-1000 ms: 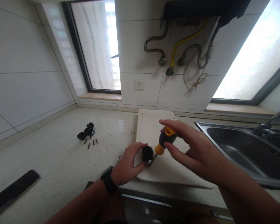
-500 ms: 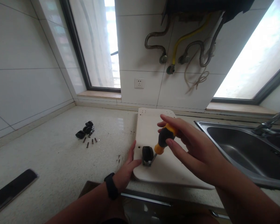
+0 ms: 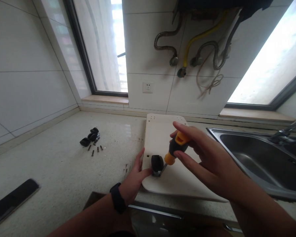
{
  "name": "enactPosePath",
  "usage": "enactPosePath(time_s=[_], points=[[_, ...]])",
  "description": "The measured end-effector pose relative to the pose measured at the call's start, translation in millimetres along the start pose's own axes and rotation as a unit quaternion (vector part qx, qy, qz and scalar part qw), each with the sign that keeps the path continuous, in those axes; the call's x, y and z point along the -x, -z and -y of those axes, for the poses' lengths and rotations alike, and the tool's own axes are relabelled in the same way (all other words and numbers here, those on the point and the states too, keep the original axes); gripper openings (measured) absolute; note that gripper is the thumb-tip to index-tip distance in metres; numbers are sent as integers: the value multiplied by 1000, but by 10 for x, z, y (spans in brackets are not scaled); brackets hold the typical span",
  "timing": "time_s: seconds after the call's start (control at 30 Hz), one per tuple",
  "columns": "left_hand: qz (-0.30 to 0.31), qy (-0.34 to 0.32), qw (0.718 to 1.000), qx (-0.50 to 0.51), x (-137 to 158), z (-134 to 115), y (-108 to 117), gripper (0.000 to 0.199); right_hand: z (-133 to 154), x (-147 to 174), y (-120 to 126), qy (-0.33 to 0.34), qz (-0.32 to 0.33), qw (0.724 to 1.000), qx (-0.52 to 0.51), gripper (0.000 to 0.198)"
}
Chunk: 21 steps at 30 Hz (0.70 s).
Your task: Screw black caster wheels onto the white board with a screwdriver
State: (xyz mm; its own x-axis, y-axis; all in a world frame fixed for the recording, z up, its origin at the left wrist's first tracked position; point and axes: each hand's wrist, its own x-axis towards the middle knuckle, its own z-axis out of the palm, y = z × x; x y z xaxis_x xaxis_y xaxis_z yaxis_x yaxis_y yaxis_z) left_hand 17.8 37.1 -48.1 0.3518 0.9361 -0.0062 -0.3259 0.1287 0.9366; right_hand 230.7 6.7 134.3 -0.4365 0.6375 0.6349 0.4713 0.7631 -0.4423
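Note:
A white board [image 3: 162, 138] with rounded corners and small holes lies on the counter. On its near left corner stands a black caster wheel [image 3: 157, 163] with a metal base. My right hand [image 3: 202, 158] is closed around the handle of a yellow and black screwdriver [image 3: 175, 148]. The screwdriver leans to the right, and its tip meets the caster's base; any screw under it is too small to make out. My left hand [image 3: 135, 176] grips the board's left edge, its thumb on top against the caster's base and its fingers along the side.
Several loose black caster wheels [image 3: 92, 135] and screws [image 3: 98, 149] lie on the counter [image 3: 64, 171] to the left. A long dark object [image 3: 13, 202] lies at the near left. The steel sink [image 3: 239, 158] is right of the board. Pipes [image 3: 187, 49] hang on the wall behind.
My right hand and the screwdriver handle have shifted slightly to the right and turned a little, with the tip still at the caster's base. The left hand keeps its hold.

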Motion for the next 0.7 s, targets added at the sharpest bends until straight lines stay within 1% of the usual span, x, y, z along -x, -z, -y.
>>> enactPosePath(time_s=[0.13,0.27,0.37,0.53,0.7], points=[[-6,11,999,33,14,-50,-22,93,-9,-17,-15,0,-20,999,35,64],[9,13,1000,25,3,-46,-6,94,4,23,-2,-15,-3,1000,-7,66],[9,18,999,49,-11,-47,-10,99,10,59,2,-17,9,999,-32,69],[-4,42,992,120,-7,-138,-84,105,1,71,11,-9,6,1000,-21,70],[-26,56,989,133,-7,-201,-126,106,-20,53,10,-7,7,1000,-11,71]])
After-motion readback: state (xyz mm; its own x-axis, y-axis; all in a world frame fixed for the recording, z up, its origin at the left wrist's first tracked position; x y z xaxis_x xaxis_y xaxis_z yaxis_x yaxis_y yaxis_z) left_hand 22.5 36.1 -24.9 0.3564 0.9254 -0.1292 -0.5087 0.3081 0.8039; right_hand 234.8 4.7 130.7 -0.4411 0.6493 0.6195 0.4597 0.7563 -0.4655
